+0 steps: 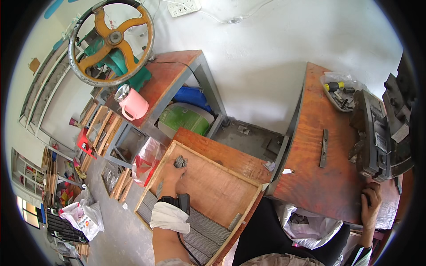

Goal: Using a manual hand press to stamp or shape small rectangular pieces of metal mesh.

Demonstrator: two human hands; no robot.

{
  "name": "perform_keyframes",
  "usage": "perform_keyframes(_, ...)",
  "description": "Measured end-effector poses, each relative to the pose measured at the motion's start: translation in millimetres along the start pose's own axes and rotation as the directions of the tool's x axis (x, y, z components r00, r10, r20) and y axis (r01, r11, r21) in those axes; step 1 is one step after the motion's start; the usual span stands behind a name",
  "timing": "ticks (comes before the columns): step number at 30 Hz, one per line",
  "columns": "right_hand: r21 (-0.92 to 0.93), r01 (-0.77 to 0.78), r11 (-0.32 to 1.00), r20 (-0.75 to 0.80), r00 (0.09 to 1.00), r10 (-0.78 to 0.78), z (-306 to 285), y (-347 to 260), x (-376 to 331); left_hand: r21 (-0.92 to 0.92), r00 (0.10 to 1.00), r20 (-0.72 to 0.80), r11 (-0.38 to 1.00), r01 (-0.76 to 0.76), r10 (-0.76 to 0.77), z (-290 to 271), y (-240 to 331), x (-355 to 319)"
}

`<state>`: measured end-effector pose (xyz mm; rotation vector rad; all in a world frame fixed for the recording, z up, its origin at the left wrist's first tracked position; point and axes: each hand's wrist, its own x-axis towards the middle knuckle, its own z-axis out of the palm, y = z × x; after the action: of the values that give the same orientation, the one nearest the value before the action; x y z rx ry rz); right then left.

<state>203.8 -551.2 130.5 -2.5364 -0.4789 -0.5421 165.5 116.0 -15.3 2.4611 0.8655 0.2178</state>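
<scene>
My left hand (172, 174) reaches into a shallow wooden tray (212, 191) and is closed around a small grey metal piece (179, 162) near the tray's far left corner. A band with a black device sits on that wrist. Several rows of grey metal pieces (202, 230) line the tray's near edge. My right hand (371, 201) rests on the front edge of a reddish workbench (319, 186), just below a dark metal press machine (377, 137), fingers curled, with nothing visibly held.
A flat metal bar (324, 148) lies on the workbench. A clear bag with tools (339, 91) sits at its back. A pink mug (131, 103) and a large orange handwheel (113, 40) stand on the left table. Bags and wooden frames (106, 128) crowd the floor.
</scene>
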Motion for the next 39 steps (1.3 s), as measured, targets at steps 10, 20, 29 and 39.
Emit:
perform_keyframes(10, 0.006, -0.021, 1.000, 0.012, 1.000, 0.021, 0.5, 0.0, -0.5, -0.034, 0.999, -0.053, 0.999, 0.007, -0.009, -12.6, 6.0, -11.1)
perform_keyframes(20, 0.032, 0.211, 0.977, -0.042, 0.977, -0.209, -3.5, -47.0, 14.5, -0.048, 0.999, 0.035, 0.999, -0.021, 0.022, -11.7, 6.0, -5.3)
perform_keyframes(29, 0.613, 0.467, 0.637, 0.370, 0.543, -0.754, 240.4, -261.0, 53.6, -0.089, 0.998, 0.046, 0.996, -0.029, 0.033, -21.2, -9.4, 0.2)
perform_keyframes(39, 0.559, 0.596, 0.577, 0.294, 0.508, -0.810, 429.6, -353.9, 99.4, -0.073, 0.998, -0.062, 0.997, -0.034, 0.029, -16.5, -13.1, -14.3)
